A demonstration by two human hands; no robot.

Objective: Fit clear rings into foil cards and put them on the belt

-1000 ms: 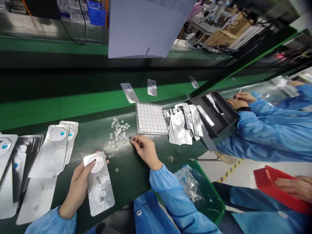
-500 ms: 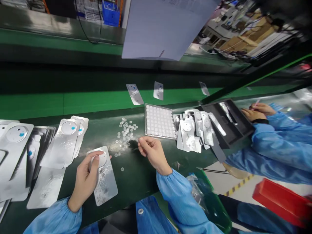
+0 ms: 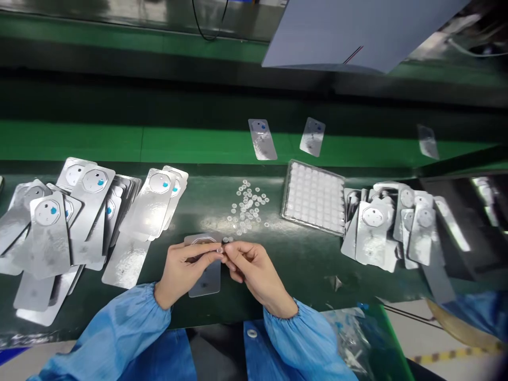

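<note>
My left hand [image 3: 188,267] pinches a small translucent ring [image 3: 219,250] between thumb and index finger. Its fingertips meet those of my right hand [image 3: 254,267], whose thumb and fingers are closed; what they hold, if anything, is hidden. Below both hands a silver rounded plate [image 3: 206,280] lies flat on the dark green bench, its round upper area partly covered by my fingers. Just beyond the fingertips is a loose scatter of small translucent rings [image 3: 248,203]. A couple of rings lie right by my right fingertips, beside a small dark spot.
Silver plates with blue dots [image 3: 47,214] lie overlapped on the left. A clear tray of white round pieces [image 3: 313,198] stands right of the rings, beside another pile of plates [image 3: 373,225]. Single plates [image 3: 262,140] lean on the green back ledge. A green bin [image 3: 391,338] sits below the bench.
My left hand has come off the plate and my two hands have met fingertip to fingertip above it. The view has swung left, and the co-worker's hands have left it.
</note>
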